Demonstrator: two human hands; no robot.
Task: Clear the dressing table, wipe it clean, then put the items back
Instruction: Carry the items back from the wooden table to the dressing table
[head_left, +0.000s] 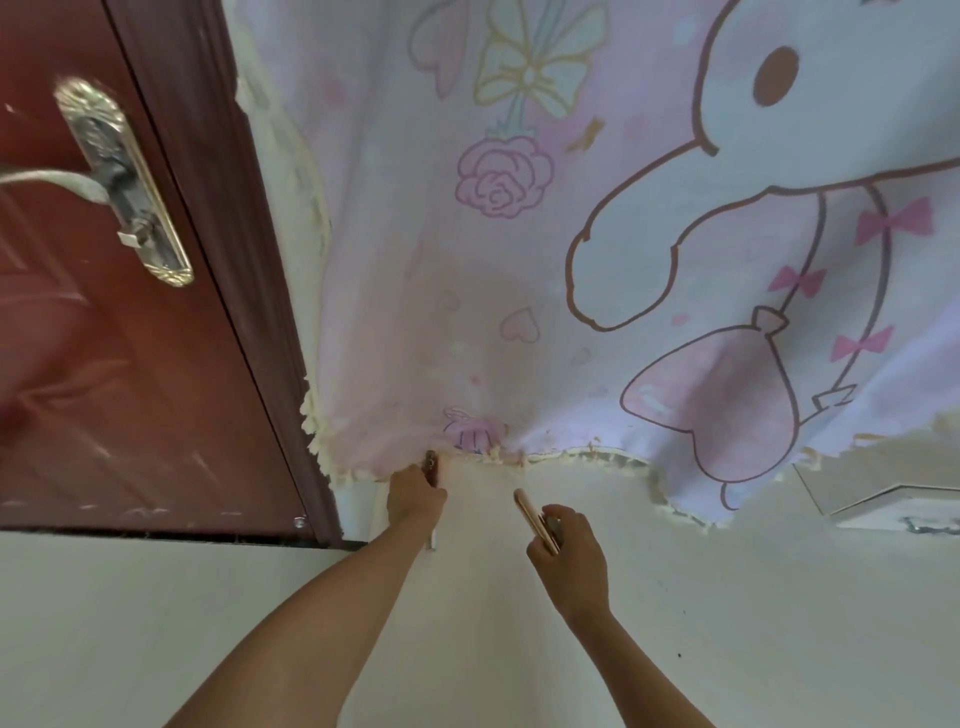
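Observation:
My left hand (415, 499) reaches to the fringed lower edge of a pink cartoon-printed cloth (519, 312) and grips a small dark brown item (430, 464) that stands upright there. To its right, my right hand (569, 551) holds a slim pink-gold flat object (532, 517), tilted up and to the left; what it is cannot be told. Both hands are over a pale white surface (519, 649). The dressing table itself is not clearly visible; the cloth hides whatever is behind it.
A red-brown door (104, 364) with a silver lever handle (119, 176) and its dark frame (249, 312) fill the left side. A white post (358, 512) stands at the cloth's left corner. At the right edge lies a white angular panel (883, 499).

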